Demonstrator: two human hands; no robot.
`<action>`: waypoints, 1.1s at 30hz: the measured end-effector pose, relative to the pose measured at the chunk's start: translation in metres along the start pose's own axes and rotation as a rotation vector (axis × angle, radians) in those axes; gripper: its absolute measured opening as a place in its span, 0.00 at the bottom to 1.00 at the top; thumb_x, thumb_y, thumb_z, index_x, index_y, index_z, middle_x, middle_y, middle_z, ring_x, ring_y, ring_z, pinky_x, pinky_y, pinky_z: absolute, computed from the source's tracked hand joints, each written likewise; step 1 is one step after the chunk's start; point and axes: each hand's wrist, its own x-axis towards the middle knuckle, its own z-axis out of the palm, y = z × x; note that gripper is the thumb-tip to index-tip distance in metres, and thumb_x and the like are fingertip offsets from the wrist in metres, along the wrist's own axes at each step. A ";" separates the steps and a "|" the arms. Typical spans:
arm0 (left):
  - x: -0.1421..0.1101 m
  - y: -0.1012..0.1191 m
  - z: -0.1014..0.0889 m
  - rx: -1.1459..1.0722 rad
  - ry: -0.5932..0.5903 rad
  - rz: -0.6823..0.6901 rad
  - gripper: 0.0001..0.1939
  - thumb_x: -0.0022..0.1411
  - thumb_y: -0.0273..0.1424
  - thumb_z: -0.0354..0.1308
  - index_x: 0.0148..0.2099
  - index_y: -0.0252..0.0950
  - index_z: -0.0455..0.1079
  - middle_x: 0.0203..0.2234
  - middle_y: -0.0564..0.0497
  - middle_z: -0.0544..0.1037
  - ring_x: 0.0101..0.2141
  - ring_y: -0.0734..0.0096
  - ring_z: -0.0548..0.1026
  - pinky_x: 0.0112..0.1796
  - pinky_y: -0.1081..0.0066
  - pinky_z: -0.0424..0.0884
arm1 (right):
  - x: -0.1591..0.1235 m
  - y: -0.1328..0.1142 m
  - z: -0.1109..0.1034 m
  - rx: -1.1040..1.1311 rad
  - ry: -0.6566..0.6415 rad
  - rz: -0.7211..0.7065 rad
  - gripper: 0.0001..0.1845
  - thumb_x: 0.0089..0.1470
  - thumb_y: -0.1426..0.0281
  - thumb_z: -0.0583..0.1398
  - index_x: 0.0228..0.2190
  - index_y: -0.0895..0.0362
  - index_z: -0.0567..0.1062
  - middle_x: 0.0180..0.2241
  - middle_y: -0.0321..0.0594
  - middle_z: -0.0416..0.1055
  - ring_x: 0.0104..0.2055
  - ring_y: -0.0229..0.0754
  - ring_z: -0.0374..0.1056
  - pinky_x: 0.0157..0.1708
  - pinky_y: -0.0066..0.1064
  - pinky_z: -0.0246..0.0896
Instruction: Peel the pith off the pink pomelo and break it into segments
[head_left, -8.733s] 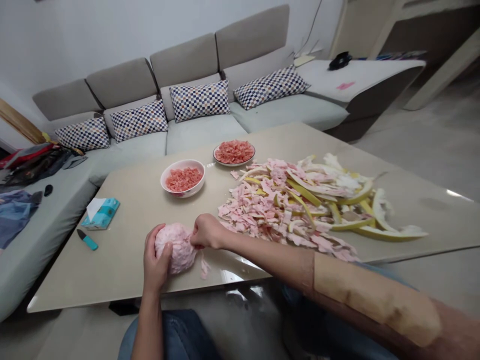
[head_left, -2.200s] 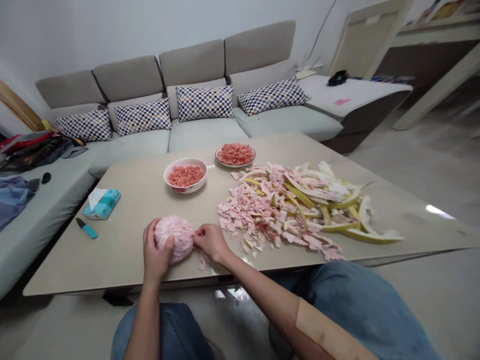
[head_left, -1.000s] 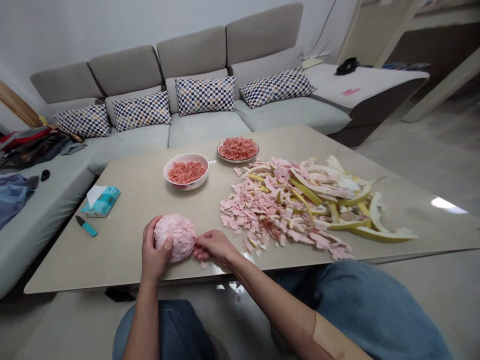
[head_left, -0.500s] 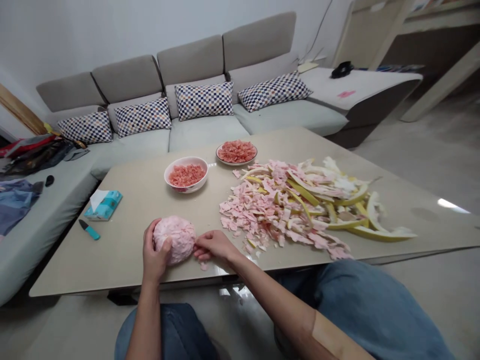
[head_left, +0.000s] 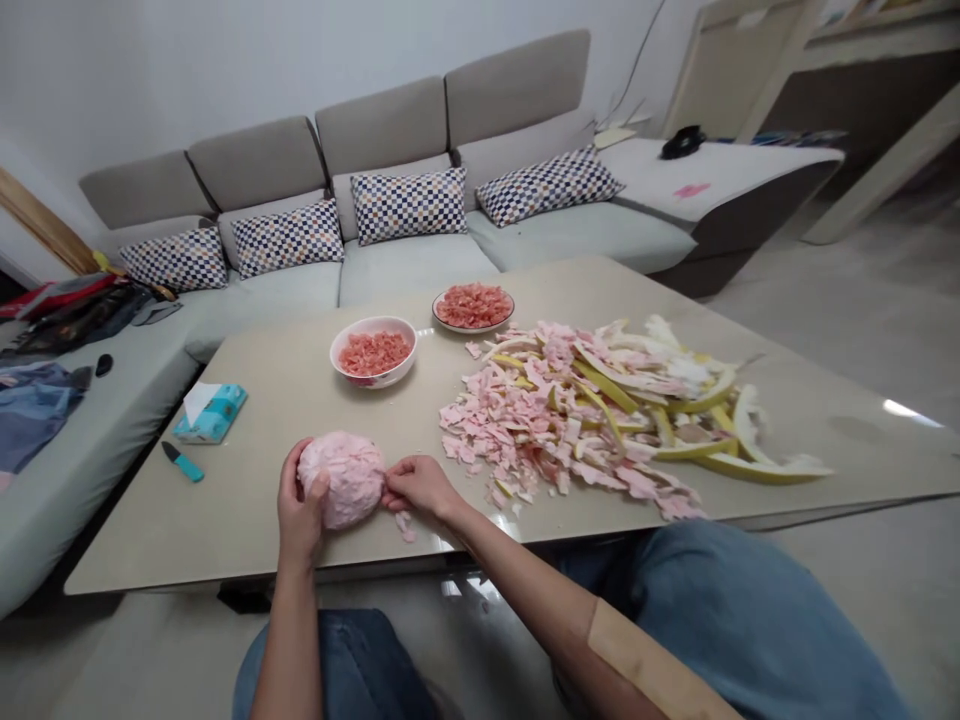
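Observation:
A peeled pomelo, pink and rough with pith, rests on the table near its front edge. My left hand is wrapped round its left side, thumb on the near face. At the pomelo's right side, my right hand has its fingertips pinched together against the surface; whatever is between them is too small to make out. Below those fingers lies a small scrap of pink pith. To the right spreads a heap of pink pith pieces with yellow-green rind strips.
A bowl and a plate at the back hold pink pomelo flesh. On the left lie a tissue pack and a small teal-handled knife. A grey sofa with checked cushions stands behind the table.
Both hands and the pomelo have shifted slightly left. The scrap of pith beneath my right hand shows more fully now. My right fingers stay pinched at the fruit's side.

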 end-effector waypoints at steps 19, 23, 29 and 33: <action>0.003 0.001 -0.008 -0.031 0.120 0.009 0.29 0.62 0.45 0.55 0.63 0.42 0.63 0.55 0.45 0.73 0.54 0.57 0.73 0.53 0.61 0.70 | -0.009 -0.015 0.008 -0.118 -0.029 -0.197 0.12 0.57 0.64 0.63 0.26 0.60 0.77 0.22 0.36 0.74 0.22 0.35 0.71 0.21 0.22 0.62; 0.000 0.005 -0.010 0.113 0.136 0.203 0.22 0.61 0.41 0.58 0.55 0.38 0.71 0.56 0.45 0.72 0.58 0.56 0.68 0.60 0.60 0.62 | -0.005 -0.015 0.006 -0.230 0.065 -0.334 0.12 0.55 0.65 0.65 0.24 0.59 0.76 0.21 0.36 0.75 0.23 0.36 0.70 0.23 0.23 0.58; 0.002 0.007 -0.012 0.187 0.115 0.327 0.18 0.62 0.36 0.54 0.53 0.39 0.72 0.53 0.47 0.74 0.55 0.59 0.70 0.59 0.60 0.61 | 0.007 -0.013 0.003 -0.268 0.055 -0.381 0.07 0.56 0.73 0.59 0.29 0.60 0.78 0.22 0.36 0.75 0.23 0.36 0.71 0.24 0.23 0.59; -0.003 0.013 -0.013 0.319 0.131 0.394 0.17 0.64 0.35 0.49 0.49 0.38 0.74 0.53 0.47 0.73 0.56 0.59 0.69 0.61 0.59 0.59 | 0.005 -0.018 0.004 -0.317 0.084 -0.443 0.04 0.52 0.76 0.62 0.28 0.59 0.79 0.26 0.38 0.77 0.29 0.37 0.71 0.30 0.25 0.58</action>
